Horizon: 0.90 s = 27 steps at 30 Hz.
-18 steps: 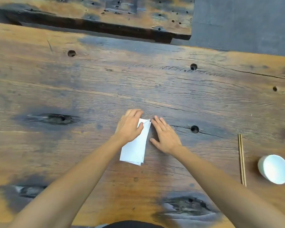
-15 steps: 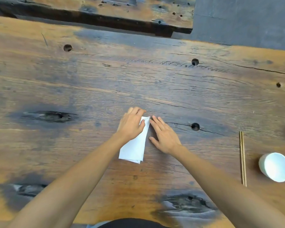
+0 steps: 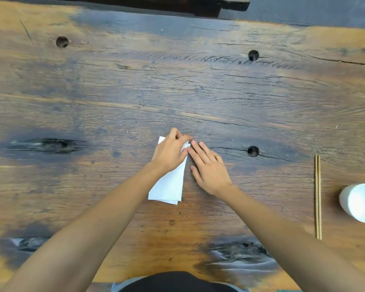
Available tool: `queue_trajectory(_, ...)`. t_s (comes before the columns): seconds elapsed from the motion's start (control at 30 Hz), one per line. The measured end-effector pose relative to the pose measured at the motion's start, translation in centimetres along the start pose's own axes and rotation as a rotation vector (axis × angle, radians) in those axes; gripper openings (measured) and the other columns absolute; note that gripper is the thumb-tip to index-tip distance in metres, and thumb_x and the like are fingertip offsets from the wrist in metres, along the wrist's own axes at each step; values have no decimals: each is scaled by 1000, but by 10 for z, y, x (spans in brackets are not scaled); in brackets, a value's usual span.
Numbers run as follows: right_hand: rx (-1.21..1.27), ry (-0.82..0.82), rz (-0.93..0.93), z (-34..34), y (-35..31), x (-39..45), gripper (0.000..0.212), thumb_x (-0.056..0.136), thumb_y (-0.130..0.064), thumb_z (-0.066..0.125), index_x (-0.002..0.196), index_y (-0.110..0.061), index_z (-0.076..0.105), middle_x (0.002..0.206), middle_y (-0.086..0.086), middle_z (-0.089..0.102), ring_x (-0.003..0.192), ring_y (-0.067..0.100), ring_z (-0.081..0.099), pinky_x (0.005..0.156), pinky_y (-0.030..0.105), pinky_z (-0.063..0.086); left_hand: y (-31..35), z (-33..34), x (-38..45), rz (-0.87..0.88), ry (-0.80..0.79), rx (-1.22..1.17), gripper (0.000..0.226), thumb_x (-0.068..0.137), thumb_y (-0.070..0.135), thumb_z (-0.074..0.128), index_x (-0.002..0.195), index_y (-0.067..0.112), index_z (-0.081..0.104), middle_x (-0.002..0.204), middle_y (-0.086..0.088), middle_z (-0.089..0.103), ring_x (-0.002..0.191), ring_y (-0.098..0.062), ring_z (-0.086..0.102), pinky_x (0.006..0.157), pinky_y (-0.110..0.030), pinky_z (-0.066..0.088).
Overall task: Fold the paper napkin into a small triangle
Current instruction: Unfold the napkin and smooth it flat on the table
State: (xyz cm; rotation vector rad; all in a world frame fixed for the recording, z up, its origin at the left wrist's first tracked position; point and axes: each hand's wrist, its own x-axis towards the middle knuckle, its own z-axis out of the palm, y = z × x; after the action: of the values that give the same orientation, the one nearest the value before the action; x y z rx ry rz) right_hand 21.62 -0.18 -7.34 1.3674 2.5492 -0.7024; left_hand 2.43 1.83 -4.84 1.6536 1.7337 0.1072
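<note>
White paper napkin (image 3: 170, 184), already a narrow folded strip, lies flat on the wooden counter (image 3: 198, 98). Since a moment ago the left hand (image 3: 169, 152) has curled over its far end, pinching a corner, suggesting another fold beginning. Right hand (image 3: 209, 168) rests flat, fingers spread, beside the napkin. Beyond chopsticks (image 3: 317, 197), the white cup (image 3: 359, 202) looks empty.

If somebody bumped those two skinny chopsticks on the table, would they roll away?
The chopsticks look thin and light, so a small bump would likely shift them. They lie loose side by side on the flat wooden table, so they would probably scatter apart. Whether they are round or squared can't be told, so rolling is only possible. The white cup beside them might stop one.
</note>
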Motion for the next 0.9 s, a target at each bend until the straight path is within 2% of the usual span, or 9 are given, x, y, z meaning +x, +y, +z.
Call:
queue_trajectory(0.1, 12, 39, -5, 6, 1, -1, 60, 106, -35, 43, 162, -20, 31, 172, -2, 20, 159, 19, 20, 122, 43, 28, -2, 3, 2, 5, 11, -14, 32, 97, 30, 58, 129, 24, 61, 123, -4, 45, 104, -21, 59, 67, -30, 42)
queue_trajectory(0.27, -20, 60, -21, 16, 4, -2, 62, 107, -36, 37, 165, -21, 22, 173, -2, 16, 160, 19, 15, 124, 42, 25, -2, 1, 1, -26, 56, -79, 22, 95, 29, 61, 111, 13, 66, 118, -6, 48, 85, -22, 58, 74, -40, 53)
queue_trajectory(0.4, -72, 68, -21, 28, 5, -5, 62, 109, -36, 29, 166, -20, 14, 174, -1, 11, 161, 19, 10, 128, 43, 20, 1, -4, 2, -135, 137, -164, 20, 92, 28, 67, 92, 7, 67, 107, -8, 57, 86, -26, 64, 82, -38, 52)
queue_trajectory(0.47, -85, 95, -1, 34, 4, -5, 61, 108, -36, 27, 166, -19, 15, 174, -1, 11, 161, 19, 10, 128, 42, 18, 2, -9, 3, -182, 156, -258, 13, 89, 17, 70, 91, 5, 68, 104, -12, 60, 81, -25, 69, 84, -33, 53)
queue_trajectory(0.53, -92, 119, 7, 38, 4, -5, 62, 108, -38, 29, 166, -18, 17, 174, 0, 13, 161, 19, 10, 128, 43, 18, 2, -14, 2, -224, 162, -340, 8, 86, 6, 69, 94, 5, 69, 105, -13, 62, 79, -23, 70, 79, -21, 50)
queue_trajectory(0.67, -75, 152, 21, 43, 6, -5, 67, 106, -45, 33, 166, -18, 18, 174, 0, 13, 161, 18, 10, 129, 44, 15, -5, -24, -5, -288, 168, -480, 23, 81, -2, 66, 99, 13, 68, 110, -5, 64, 76, -11, 64, 68, -5, 44)
queue_trajectory(0.73, -74, 169, 27, 45, 6, -6, 68, 105, -46, 33, 165, -18, 19, 174, 0, 13, 161, 18, 11, 130, 44, 12, -11, -29, -7, -340, 156, -565, 26, 82, -2, 68, 103, 14, 67, 107, 1, 66, 80, -11, 63, 70, -10, 48)
queue_trajectory(0.83, -70, 173, 13, 45, 7, -5, 69, 104, -47, 33, 165, -19, 19, 174, -1, 13, 161, 18, 10, 130, 44, 10, -22, -40, -12, -426, 149, -635, 23, 84, 0, 70, 101, 16, 67, 89, 9, 65, 78, -8, 61, 75, -17, 51)
queue_trajectory(0.9, -69, 173, 6, 45, 9, -4, 69, 105, -48, 32, 166, -20, 17, 174, -1, 13, 161, 18, 9, 130, 44, 10, -30, -46, -16, -481, 138, -655, 22, 85, -1, 68, 101, 15, 68, 87, 4, 67, 78, -10, 63, 80, -25, 52)
